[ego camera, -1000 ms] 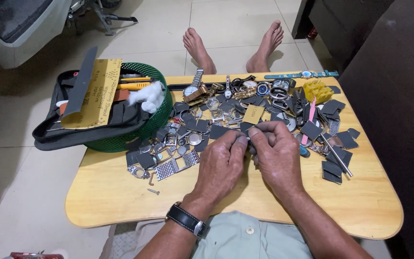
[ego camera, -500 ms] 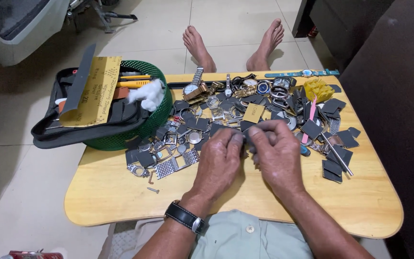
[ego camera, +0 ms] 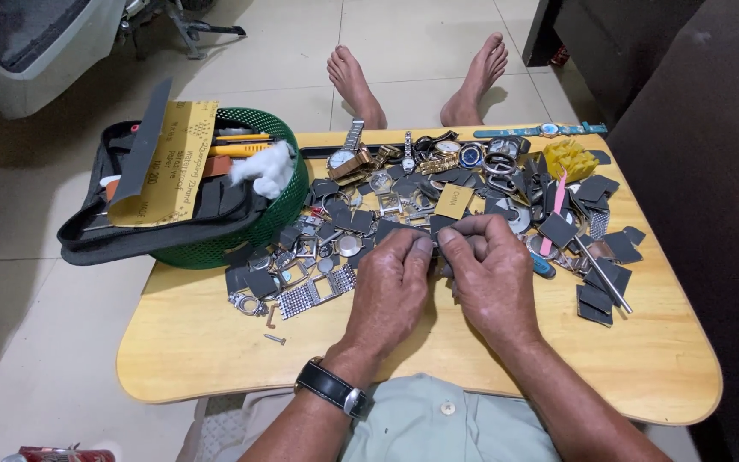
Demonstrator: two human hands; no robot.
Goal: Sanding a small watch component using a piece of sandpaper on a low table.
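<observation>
Wooden table (ego camera: pixel 215 342): hands (ego camera: pixel 442 274) pinch something small, perhaps metal.

Two hands (ego camera: pixel 438 287), one basket (ego camera: pixel 280 210), one table (ego camera: pixel 215 342)

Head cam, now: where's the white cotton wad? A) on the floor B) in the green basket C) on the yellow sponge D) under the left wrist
B: the white cotton wad rests at the rim of the green basket, beside the sandpaper sheet.
</observation>
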